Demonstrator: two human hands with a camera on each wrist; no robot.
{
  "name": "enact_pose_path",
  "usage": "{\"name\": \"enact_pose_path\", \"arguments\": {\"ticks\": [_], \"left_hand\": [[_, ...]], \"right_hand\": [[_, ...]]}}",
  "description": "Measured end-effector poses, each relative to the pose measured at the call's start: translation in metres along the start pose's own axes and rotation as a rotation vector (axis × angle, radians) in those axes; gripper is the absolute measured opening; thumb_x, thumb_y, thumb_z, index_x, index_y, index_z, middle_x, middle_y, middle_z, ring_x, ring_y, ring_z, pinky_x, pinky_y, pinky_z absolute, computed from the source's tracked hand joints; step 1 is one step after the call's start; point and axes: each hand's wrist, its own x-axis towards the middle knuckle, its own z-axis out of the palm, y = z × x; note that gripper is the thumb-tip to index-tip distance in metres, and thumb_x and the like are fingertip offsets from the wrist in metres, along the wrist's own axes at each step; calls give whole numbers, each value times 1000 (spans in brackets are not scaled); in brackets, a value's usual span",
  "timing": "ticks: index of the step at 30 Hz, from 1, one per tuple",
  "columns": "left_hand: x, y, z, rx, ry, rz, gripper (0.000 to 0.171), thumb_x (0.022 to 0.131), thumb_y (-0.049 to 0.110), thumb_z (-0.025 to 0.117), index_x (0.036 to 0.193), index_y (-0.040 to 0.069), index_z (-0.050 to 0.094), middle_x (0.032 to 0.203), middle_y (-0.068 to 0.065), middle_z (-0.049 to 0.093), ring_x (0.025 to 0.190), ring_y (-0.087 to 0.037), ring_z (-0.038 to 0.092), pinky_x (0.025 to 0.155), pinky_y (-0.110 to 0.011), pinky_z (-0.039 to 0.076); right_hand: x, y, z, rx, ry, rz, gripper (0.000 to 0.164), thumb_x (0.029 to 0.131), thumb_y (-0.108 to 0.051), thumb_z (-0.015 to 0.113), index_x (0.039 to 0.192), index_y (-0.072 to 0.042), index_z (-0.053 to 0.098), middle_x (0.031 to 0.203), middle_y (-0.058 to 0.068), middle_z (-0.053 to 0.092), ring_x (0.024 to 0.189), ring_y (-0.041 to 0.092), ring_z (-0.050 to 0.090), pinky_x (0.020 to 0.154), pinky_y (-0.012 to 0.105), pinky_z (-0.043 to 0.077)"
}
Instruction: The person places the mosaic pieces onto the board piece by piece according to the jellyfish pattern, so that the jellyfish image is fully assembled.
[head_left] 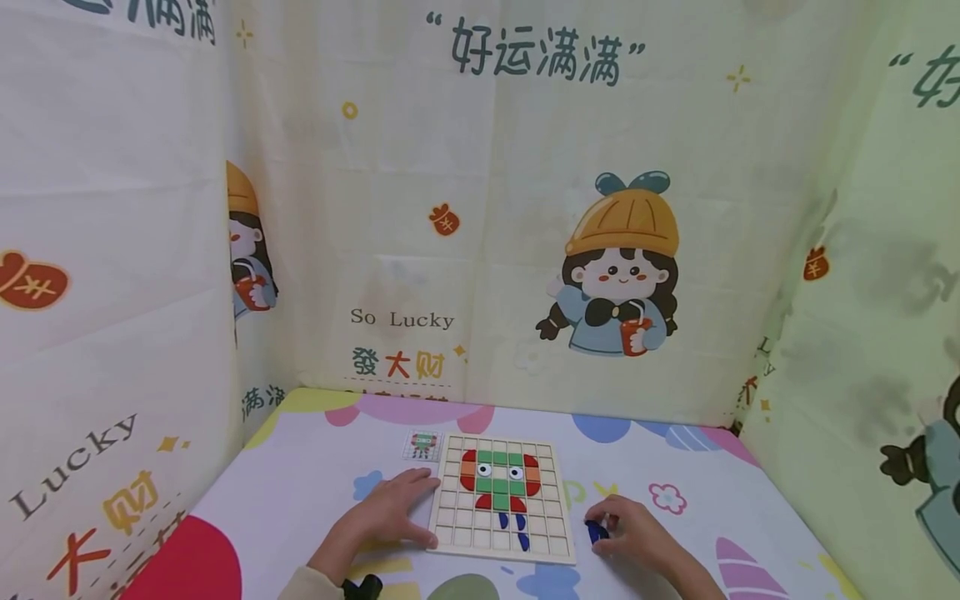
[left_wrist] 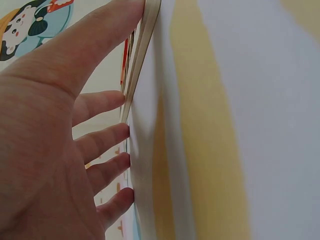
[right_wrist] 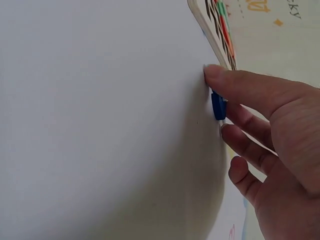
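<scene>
A wooden grid board [head_left: 551, 500] lies on the table, with red, green and orange tiles forming a figure and two round eye tiles on it. Below the figure's body are dark blue tiles [head_left: 522, 533] in the lower cells. My left hand [head_left: 386, 510] rests at the board's left edge, fingers spread, thumb near its lower left corner. To the right of the board, my right hand [head_left: 637, 533] pinches a dark blue tile [right_wrist: 218, 106] between thumb and fingers, close over the table. The fingers hide part of that tile in the head view.
A small picture card [head_left: 422, 446] showing a similar figure lies against the board's upper left corner. The table's cover [head_left: 315, 467] is white with coloured prints. Printed cloth walls [head_left: 495, 250] stand behind and on both sides.
</scene>
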Motion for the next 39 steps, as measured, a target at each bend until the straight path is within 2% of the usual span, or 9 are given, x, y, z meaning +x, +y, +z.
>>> {"name": "enact_pose_path", "arguments": {"ticks": [4,9,18,23,31,39], "left_hand": [[0,-1,0,-3,2,-9,91,67,58,80,143,18,47,153,-10,38,141,-38,34,111,-65,28],[0,0,0,-9,1,-15,92,67,58,80,143,18,47,153,-10,38,141,-38,33,111,-65,27],[1,-1,1,-14,2,-24,92,66,60,79,143,20,47,154,-8,38,142,-36,34,112,-64,27],[1,-2,2,-9,1,-17,91,67,59,80,143,20,47,153,-9,38,141,-37,34,111,-64,28],[1,-1,1,3,4,-13,91,67,58,80,142,18,48,153,-9,39,140,-37,35,111,-64,29],[1,0,0,-4,-4,-18,91,67,58,80,142,18,48,153,-10,39,140,-38,35,111,-64,29]], "right_hand": [[0,3,0,11,8,-29,25,72,-20,84,95,-18,73,84,-4,59,72,4,47,61,20,40],[2,0,3,3,25,-26,21,74,-17,82,93,-20,74,84,-6,59,71,4,47,61,19,40],[11,-8,10,10,42,-110,15,76,-10,78,87,-19,76,83,-8,61,71,1,47,61,18,42],[14,-12,11,2,24,-145,16,75,-10,78,89,-18,75,83,-8,61,71,0,48,61,19,43],[13,-15,9,15,-8,-94,23,73,-27,83,91,-19,73,82,-9,59,71,2,48,60,19,42],[16,-18,15,0,49,-94,16,74,-14,80,87,-17,72,79,-7,57,69,2,48,59,19,41]]}}
